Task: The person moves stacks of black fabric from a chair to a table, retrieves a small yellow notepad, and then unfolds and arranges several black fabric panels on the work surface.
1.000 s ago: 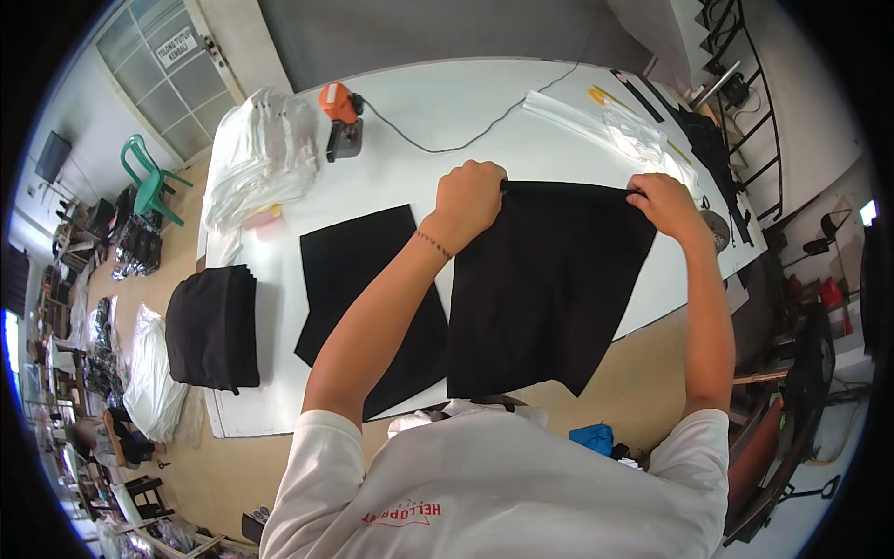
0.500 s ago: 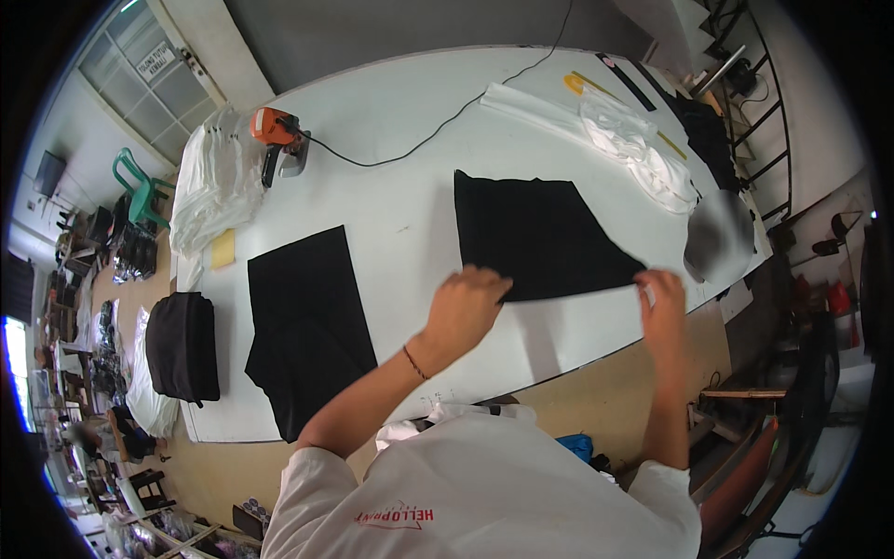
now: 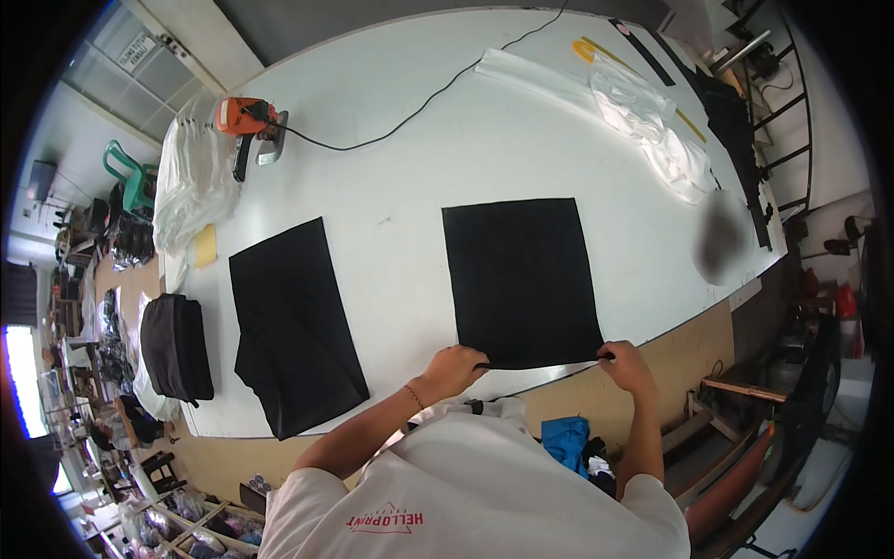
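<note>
A black rectangular cloth piece (image 3: 521,279) lies flat on the white table (image 3: 400,270), its near edge at the table's front. My left hand (image 3: 453,371) grips its near left corner, fingers closed. The near right corner is pinched by my right hand (image 3: 627,365). To the left, another black cloth piece (image 3: 293,326) rests on the table, its lower part folded or layered; neither hand touches it.
An orange electric cutter (image 3: 251,121) with a black cable stands at the far left, beside stacked white fabric (image 3: 191,177). A black folded bundle (image 3: 174,347) sits at the left edge. White cloth (image 3: 643,121) and a yellow ruler (image 3: 691,128) lie far right. A blurred grey shape (image 3: 720,238) covers part of the right side.
Both hands have come toward me, drawing the black cloth's near edge to the table's front. The cloth has gone from skewed and partly lifted to flat and squared.
</note>
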Tool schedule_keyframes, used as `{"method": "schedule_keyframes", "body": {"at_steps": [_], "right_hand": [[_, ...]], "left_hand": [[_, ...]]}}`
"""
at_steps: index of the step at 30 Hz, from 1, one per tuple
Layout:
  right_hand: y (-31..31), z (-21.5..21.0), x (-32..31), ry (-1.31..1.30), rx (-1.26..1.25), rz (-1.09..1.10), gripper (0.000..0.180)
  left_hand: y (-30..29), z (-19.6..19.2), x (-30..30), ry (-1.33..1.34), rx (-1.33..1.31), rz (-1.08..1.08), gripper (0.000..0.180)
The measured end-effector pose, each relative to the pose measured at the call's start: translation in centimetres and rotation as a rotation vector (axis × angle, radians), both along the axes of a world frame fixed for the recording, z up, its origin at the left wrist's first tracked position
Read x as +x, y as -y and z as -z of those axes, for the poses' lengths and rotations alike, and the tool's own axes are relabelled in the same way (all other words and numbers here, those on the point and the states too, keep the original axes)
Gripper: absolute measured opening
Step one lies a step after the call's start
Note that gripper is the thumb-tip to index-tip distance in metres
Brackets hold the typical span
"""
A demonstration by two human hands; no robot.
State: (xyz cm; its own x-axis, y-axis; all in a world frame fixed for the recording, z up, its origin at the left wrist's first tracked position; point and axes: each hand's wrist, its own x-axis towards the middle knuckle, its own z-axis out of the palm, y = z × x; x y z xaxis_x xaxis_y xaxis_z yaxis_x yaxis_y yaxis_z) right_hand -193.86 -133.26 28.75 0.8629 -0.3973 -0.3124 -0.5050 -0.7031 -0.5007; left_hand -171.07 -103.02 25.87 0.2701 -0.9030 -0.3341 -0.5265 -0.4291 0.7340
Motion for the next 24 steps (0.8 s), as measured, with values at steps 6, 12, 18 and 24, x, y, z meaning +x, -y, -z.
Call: {"method": "schedule_keyframes", "body": {"at_steps": [6,12,18,24], "right_hand": [[7.9,-1.2,8.5,0.100,0.321,0.116,0.010],[13.2,4.7,21.0,0.382,0.262,0.195,0.019],[12.9,9.1,24.9,0.390,0.004,0.226,0.026],[2.0,8.7,23.7,0.486,-0.488,-0.028,0.055]], "left_hand": [[4.9,-1.0,9.6,-0.068,-0.168,-0.082,0.031],[10.4,1.9,19.6,-0.101,-0.120,-0.557,0.035],[10.9,7.3,20.6,-0.032,-0.048,-0.810,0.033],[8.3,5.5,11.8,0.517,-0.200,-0.323,0.058]]}}
